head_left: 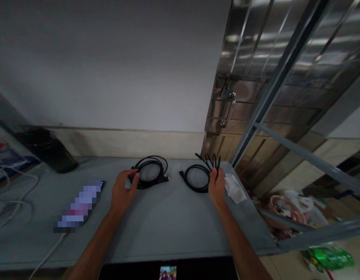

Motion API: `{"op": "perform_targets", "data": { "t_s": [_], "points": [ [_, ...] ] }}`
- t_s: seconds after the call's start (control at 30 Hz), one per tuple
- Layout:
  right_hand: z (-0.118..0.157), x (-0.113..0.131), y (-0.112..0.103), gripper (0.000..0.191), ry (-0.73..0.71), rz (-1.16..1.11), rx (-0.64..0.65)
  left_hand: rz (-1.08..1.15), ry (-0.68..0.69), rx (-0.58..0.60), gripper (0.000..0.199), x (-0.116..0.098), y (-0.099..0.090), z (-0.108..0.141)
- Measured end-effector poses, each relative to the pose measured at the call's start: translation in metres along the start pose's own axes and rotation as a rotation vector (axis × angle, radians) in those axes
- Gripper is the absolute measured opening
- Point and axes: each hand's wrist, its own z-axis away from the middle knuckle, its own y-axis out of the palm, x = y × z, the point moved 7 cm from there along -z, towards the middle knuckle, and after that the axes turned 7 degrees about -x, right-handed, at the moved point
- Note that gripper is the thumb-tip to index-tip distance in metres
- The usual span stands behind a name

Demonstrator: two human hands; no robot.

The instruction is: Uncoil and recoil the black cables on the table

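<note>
Two coils of black cable lie side by side on a grey tabletop (165, 229). My left hand (123, 190) pinches the left edge of the left coiled cable (152, 182) between thumb and fingers. A plug end of that cable points right. Around the right side of the other coiled cable (194, 189), my right hand (216, 184) is closed, and several loops stand up above the fingers. One connector of this second cable sticks out at its left. A crumpled white tissue (235, 188) lies just right of my right hand.
At the left, a phone (80, 206) is plugged into a white cord (48, 254). Behind it leans a black bottle (48, 149) near the wall. A grey metal frame (252, 132) rises at the table's right edge, before a metal door (244, 89).
</note>
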Motion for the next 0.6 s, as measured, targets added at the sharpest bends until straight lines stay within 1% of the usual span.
{"op": "perform_targets", "data": {
  "t_s": [0.07,0.1,0.13,0.17,0.2,0.27,0.3,0.33,0.37,0.43,0.47,0.5,0.53,0.6],
  "points": [
    [0.002,0.010,-0.006,0.059,0.000,-0.043,-0.016,0.045,-0.079,0.014,0.044,-0.012,0.000,0.005],
    [0.008,0.017,-0.008,0.059,-0.013,-0.064,-0.005,0.083,-0.133,0.042,0.046,-0.021,0.001,0.012],
    [0.017,0.024,-0.010,0.058,-0.029,-0.088,0.012,0.137,-0.193,0.084,0.048,-0.034,0.002,0.023],
    [0.032,0.033,-0.012,0.056,-0.050,-0.110,0.038,0.212,-0.258,0.159,0.049,-0.049,0.006,0.037],
    [0.051,0.042,-0.014,0.053,-0.074,-0.128,0.069,0.292,-0.327,0.225,0.050,-0.066,0.008,0.054],
    [0.098,0.063,-0.021,0.044,-0.133,-0.134,0.122,0.472,-0.443,0.360,0.056,-0.105,0.011,0.093],
    [0.125,0.076,-0.025,0.037,-0.178,-0.125,0.147,0.554,-0.500,0.399,0.060,-0.123,0.011,0.112],
    [0.150,0.090,-0.029,0.035,-0.233,-0.129,0.176,0.615,-0.558,0.401,0.063,-0.137,0.008,0.127],
    [0.174,0.104,-0.031,0.039,-0.296,-0.143,0.244,0.639,-0.620,0.371,0.061,-0.147,0.003,0.139],
    [0.209,0.129,-0.037,0.047,-0.383,-0.172,0.377,0.615,-0.734,0.315,0.057,-0.154,-0.008,0.156],
    [0.218,0.136,-0.040,0.047,-0.388,-0.193,0.428,0.596,-0.784,0.289,0.057,-0.152,-0.015,0.161],
    [0.221,0.139,-0.045,0.044,-0.359,-0.211,0.457,0.582,-0.832,0.269,0.058,-0.148,-0.022,0.164],
    [0.219,0.137,-0.052,0.040,-0.295,-0.223,0.462,0.577,-0.880,0.248,0.061,-0.140,-0.029,0.166],
    [0.203,0.120,-0.071,0.037,-0.110,-0.213,0.411,0.594,-0.975,0.200,0.067,-0.119,-0.046,0.167]
  ]
}}
